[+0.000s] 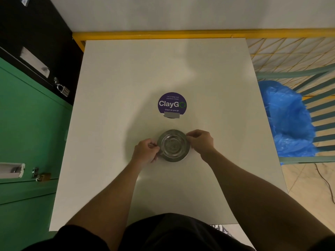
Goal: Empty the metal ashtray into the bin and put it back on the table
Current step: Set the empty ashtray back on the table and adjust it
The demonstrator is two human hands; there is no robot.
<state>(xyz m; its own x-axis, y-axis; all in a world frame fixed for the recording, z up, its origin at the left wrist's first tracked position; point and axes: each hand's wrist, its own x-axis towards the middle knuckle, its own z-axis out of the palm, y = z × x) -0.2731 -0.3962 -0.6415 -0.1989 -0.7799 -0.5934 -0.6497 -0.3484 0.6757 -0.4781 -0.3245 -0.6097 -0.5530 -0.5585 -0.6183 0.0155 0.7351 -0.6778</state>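
Observation:
A round metal ashtray (173, 145) sits on the white table (126, 87), just below a purple round sticker. My left hand (146, 152) pinches its left rim with the fingertips. My right hand (200, 142) pinches the upper right rim. The ashtray's bowl looks shiny, and I cannot tell whether anything lies in it. The bin (288, 120), lined with a blue plastic bag, stands on the floor to the right of the table.
A purple "ClayGo" sticker (172, 104) lies at the table's centre. Green and black lockers with padlocks (27, 124) line the left side. A yellow rail (163, 34) runs behind the table. A dark cable (324, 182) trails on the tiled floor at right.

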